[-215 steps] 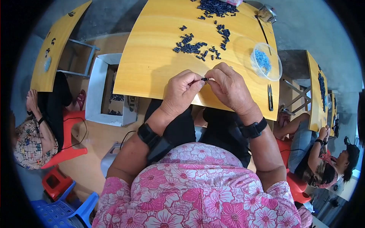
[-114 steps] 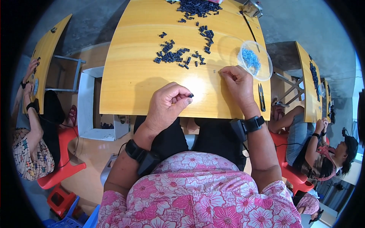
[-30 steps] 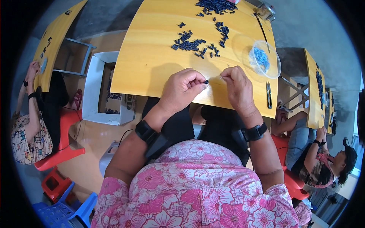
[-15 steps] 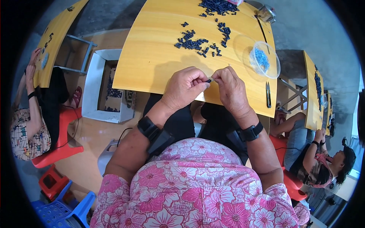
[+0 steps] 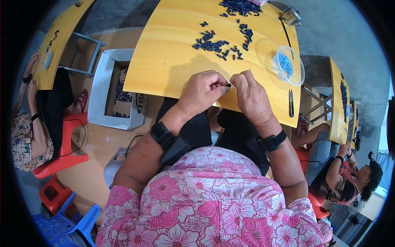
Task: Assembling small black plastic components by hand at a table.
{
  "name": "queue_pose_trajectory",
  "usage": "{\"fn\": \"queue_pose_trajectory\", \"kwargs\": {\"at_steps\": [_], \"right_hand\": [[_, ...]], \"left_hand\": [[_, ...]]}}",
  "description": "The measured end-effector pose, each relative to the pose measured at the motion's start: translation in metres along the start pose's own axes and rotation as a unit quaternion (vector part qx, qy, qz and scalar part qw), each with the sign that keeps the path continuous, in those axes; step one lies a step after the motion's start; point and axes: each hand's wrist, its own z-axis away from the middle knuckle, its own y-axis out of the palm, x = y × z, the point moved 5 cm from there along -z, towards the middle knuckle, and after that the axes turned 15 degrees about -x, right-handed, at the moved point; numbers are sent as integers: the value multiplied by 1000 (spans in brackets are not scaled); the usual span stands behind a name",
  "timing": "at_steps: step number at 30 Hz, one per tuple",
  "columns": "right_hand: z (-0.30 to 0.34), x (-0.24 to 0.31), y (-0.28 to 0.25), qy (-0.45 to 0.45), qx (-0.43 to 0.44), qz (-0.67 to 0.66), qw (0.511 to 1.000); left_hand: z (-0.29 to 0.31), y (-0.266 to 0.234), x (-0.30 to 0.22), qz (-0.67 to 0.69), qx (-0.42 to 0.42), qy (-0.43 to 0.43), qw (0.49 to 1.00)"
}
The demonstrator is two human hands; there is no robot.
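Note:
Over the near edge of the yellow table (image 5: 158, 53), my left hand (image 5: 201, 92) is closed in a pinch on a small black cylindrical piece (image 5: 228, 85), whose end sticks out past the fingertips. Close beside it, my right hand (image 5: 253, 96) is also pinched, thumb against forefinger. Whatever those fingers hold is too small to make out. Farther in on the tabletop lies a loose cluster of similar black pieces (image 5: 210, 43). A clear round bowl (image 5: 303, 71) with tiny blue bits (image 5: 285, 65) stands to the right. Nearer me lie dark thread snips (image 5: 291, 103).
A larger heap of black pieces (image 5: 240, 7) and a metal pot (image 5: 291, 16) are at the far end, near a thin dark rod (image 5: 284, 31). An open white box (image 5: 98, 88) with black pieces sits on the floor at left. Other people work at tables (image 5: 335, 88) on both sides.
My hands stay close together at the table edge. My right hand has turned slightly and its fingers have curled in more. The whole view has shifted a little.

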Motion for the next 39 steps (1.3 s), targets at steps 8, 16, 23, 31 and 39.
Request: {"fn": "queue_pose_trajectory", "kwargs": {"at_steps": [8, 16, 23, 31, 39], "right_hand": [[-3, 11, -1, -39, 17, 53, 998], [-1, 14, 2, -67, -11, 77, 995], [0, -7, 9, 10, -19, -67, 998], [-5, -7, -1, 54, -74, -156, 983], [-4, 7, -7, -49, -117, -93, 988]], "left_hand": [[0, -1, 2, -6, -4, -18, 1000], [-1, 3, 2, -1, -18, -2, 1000], [2, -2, 1, 19, -14, -28, 999], [-1, -3, 1, 13, -14, -13, 1000], [-2, -4, -3, -3, -19, -2, 1000]]}}
